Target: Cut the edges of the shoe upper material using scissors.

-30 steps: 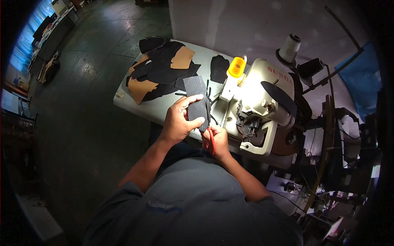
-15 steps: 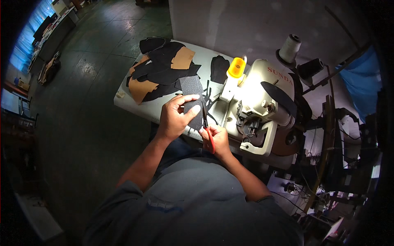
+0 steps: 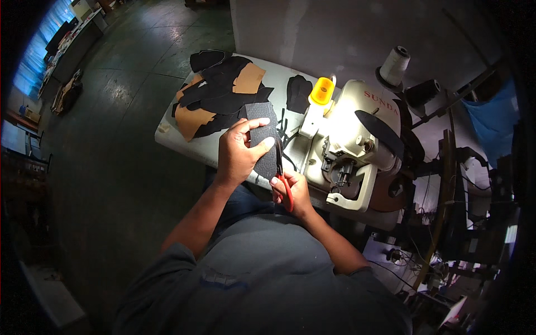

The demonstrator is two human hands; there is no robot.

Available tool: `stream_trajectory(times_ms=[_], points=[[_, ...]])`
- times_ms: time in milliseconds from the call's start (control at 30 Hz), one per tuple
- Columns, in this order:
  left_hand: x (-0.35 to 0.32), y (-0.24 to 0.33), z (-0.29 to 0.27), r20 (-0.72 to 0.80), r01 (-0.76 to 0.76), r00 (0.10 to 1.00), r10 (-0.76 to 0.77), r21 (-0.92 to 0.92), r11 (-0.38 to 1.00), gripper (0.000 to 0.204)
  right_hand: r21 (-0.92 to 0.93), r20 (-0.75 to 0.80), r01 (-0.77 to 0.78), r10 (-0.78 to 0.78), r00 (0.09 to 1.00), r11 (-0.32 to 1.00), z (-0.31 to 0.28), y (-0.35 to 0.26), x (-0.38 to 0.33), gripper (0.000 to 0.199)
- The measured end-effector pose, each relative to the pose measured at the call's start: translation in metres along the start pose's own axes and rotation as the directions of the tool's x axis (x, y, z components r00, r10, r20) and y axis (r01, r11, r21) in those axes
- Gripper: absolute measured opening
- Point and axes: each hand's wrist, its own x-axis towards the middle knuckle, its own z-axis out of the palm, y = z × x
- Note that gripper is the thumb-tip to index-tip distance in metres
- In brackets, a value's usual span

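Observation:
My left hand (image 3: 241, 149) pinches a dark grey, grainy strip of leather-like material (image 3: 260, 117) between thumb and fingers, over the near edge of the table. The strip is long and roughly rectangular. In my right hand (image 3: 296, 192) is a pair of red-handled scissors (image 3: 287, 195), its dark blades pointing away from me along the strip's right edge. How far the blades are apart is hard to make out. Thin black offcuts (image 3: 283, 124) lie on the table just beyond the scissors.
A white sewing machine (image 3: 349, 128) with a yellow lamp (image 3: 322, 91) stands to the right, close to my right hand. Black and tan cut pieces (image 3: 223, 92) are heaped on the white table (image 3: 167, 131). Thread cones (image 3: 395, 66) rise behind the machine.
My left hand's fingers have shifted slightly farther up the strip. The scissors stay along the strip's right edge, with my right hand nearly in the same place.

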Motion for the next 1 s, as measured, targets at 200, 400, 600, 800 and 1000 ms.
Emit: stream_trajectory(times_ms=[200,400,600,800,1000], points=[[0.0,-0.006,0.007,-0.102,-0.105,0.989,0.108,0.03,0.994,0.037,0.019,0.007,0.004,-0.004,1.0,1.0,0.0,0.004,0.0,0.02],[-0.007,0.008,0.011,-0.059,-0.058,0.997,0.058,0.008,0.998,0.039,0.023,0.007,0.03,-0.03,1.0,0.999,-0.002,0.008,0.001,0.02],[-0.009,0.01,0.016,-0.153,-0.104,0.98,0.129,0.165,0.981,0.04,0.001,-0.008,0.039,-0.039,0.999,0.999,-0.004,0.011,0.002,0.023],[-0.008,0.002,0.018,-0.142,-0.092,0.986,0.093,0.01,0.996,0.037,0.029,0.002,0.086,-0.086,0.996,0.996,-0.007,0.016,0.0,0.025],[-0.009,0.007,0.017,-0.12,-0.082,0.99,0.08,-0.015,0.997,0.037,0.005,-0.015,0.096,-0.096,0.995,0.995,-0.004,0.012,-0.003,0.023]])
